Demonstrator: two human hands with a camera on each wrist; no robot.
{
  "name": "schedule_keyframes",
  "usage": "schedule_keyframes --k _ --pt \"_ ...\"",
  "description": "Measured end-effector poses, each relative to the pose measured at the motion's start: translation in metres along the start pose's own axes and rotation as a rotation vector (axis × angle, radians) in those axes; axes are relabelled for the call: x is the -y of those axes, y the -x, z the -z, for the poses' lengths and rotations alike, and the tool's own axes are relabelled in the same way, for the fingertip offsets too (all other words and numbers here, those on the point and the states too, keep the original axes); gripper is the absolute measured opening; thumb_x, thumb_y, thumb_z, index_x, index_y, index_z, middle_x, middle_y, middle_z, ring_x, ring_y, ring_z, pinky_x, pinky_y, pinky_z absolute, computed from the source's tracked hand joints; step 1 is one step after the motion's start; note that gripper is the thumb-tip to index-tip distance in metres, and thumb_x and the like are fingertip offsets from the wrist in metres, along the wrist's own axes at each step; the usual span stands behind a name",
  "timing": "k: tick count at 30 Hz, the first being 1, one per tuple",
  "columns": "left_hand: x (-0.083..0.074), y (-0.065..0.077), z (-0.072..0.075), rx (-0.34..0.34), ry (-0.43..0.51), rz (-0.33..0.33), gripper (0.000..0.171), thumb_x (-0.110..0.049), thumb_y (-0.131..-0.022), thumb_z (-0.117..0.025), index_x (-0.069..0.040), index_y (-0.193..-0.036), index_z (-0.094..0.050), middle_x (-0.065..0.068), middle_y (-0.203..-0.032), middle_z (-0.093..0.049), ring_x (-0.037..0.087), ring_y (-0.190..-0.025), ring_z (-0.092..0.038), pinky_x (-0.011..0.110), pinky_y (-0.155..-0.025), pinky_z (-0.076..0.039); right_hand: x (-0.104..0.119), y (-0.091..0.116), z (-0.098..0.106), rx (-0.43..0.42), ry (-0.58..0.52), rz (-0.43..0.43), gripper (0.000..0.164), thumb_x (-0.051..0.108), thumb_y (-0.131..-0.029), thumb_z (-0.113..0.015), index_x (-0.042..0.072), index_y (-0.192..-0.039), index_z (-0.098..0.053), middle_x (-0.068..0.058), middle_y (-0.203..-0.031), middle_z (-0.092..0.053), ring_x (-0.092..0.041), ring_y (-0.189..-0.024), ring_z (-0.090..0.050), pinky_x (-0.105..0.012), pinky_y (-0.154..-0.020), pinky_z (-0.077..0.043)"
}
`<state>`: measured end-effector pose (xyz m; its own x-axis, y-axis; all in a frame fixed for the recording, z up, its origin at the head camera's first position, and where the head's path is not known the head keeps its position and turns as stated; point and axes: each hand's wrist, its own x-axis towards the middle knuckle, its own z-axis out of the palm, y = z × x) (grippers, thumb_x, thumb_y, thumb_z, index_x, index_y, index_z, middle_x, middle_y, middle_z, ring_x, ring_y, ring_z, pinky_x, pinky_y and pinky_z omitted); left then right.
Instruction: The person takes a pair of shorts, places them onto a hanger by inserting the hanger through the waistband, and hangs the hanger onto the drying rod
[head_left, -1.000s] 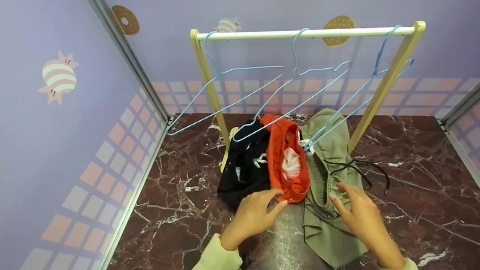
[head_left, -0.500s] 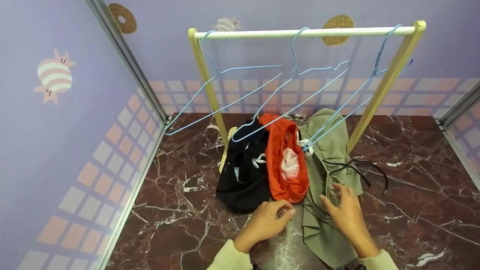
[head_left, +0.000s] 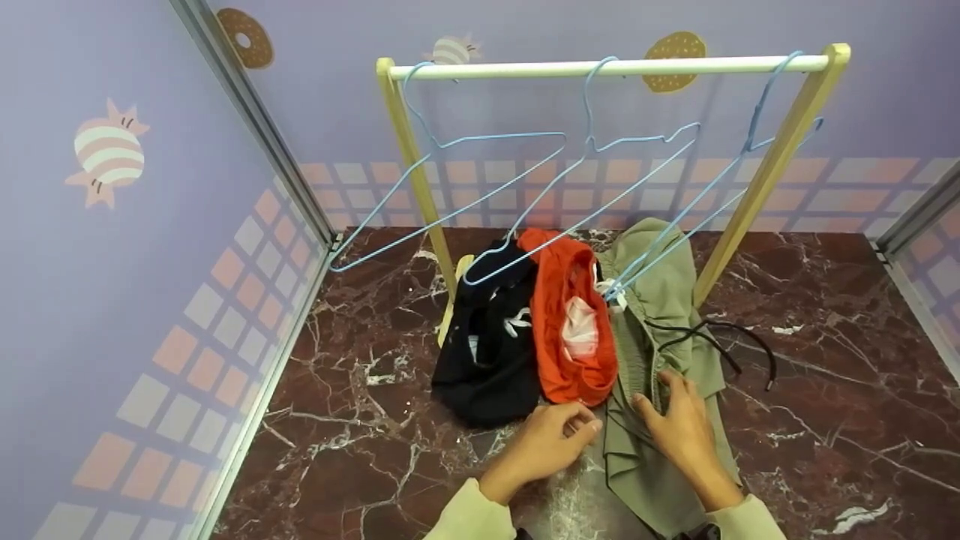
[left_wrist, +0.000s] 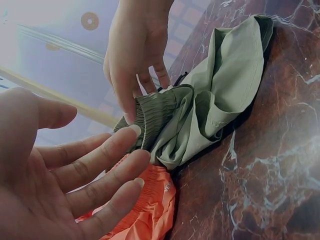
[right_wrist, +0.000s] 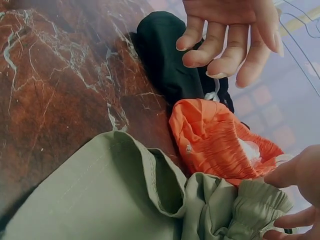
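My right hand [head_left: 682, 431] is at the elastic waistband of the olive-green shorts [head_left: 671, 296], its thumb on one side and its fingers on the other. Thumb and fingertips stay spread, right at the gathered edge [right_wrist: 262, 197]. A black drawstring [head_left: 754, 345] trails from these shorts onto the floor. My left hand [head_left: 551, 442] hovers just in front of the orange shorts [head_left: 551, 337], fingers loosely bent and holding nothing. In the left wrist view its fingers [left_wrist: 107, 170] overlap the orange cloth. Black shorts [head_left: 487, 394] with a white drawstring lie left of the orange ones.
Behind the clothes stands a small rack with a white rail [head_left: 517, 70] and wooden posts [head_left: 772, 172]. Three blue wire hangers [head_left: 487, 136] hang from it, two reaching down over the clothes. A patterned wall panel [head_left: 112, 300] rises at the left. The floor [head_left: 352, 420] is dark red marble.
Both hands have drawn closer together; the left has moved right, off the orange shorts' edge, and the right has moved left to the olive waistband. The clothes lie almost as before.
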<state>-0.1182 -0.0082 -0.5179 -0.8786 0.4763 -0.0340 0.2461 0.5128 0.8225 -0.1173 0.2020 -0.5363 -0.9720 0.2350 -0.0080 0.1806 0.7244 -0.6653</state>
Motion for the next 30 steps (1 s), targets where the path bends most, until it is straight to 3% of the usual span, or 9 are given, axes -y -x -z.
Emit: schedule_keyframes --k 13,20,30 --pt "-0.003 -0.001 -0.008 -0.005 -0.037 0.002 0.019 -0.042 -0.089 -0.053 -0.027 -0.089 -0.065 -0.015 -0.078 -0.063 -0.004 -0.067 -0.056 0.014 -0.065 -0.044 -0.007 -0.005 0.004 0.049 0.003 -0.027 0.050 0.017 -0.087 -0.050 0.001 -0.133 -0.041 -0.027 -0.129 -0.046 -0.044 -0.118 -0.043 -0.055 -0.095 -0.034" --pt "-0.005 -0.002 -0.012 0.029 0.018 0.028 0.018 -0.041 -0.089 -0.053 -0.027 -0.089 -0.065 -0.016 -0.075 -0.062 -0.002 -0.066 -0.057 0.015 -0.064 -0.045 -0.012 -0.001 0.004 -0.035 -0.013 0.034 0.031 0.011 -0.086 -0.048 0.001 -0.114 -0.059 -0.023 -0.106 -0.059 -0.041 -0.103 -0.054 -0.051 -0.086 -0.039" --pt "-0.011 -0.005 -0.014 0.029 -0.013 0.015 0.020 -0.042 -0.089 -0.053 -0.027 -0.088 -0.065 -0.015 -0.078 -0.062 -0.004 -0.068 -0.055 0.015 -0.066 -0.045 -0.007 0.008 0.012 -0.112 -0.024 0.007 0.033 0.012 -0.087 -0.046 0.006 -0.115 -0.062 -0.013 -0.114 -0.060 -0.037 -0.110 -0.054 -0.052 -0.089 -0.039"
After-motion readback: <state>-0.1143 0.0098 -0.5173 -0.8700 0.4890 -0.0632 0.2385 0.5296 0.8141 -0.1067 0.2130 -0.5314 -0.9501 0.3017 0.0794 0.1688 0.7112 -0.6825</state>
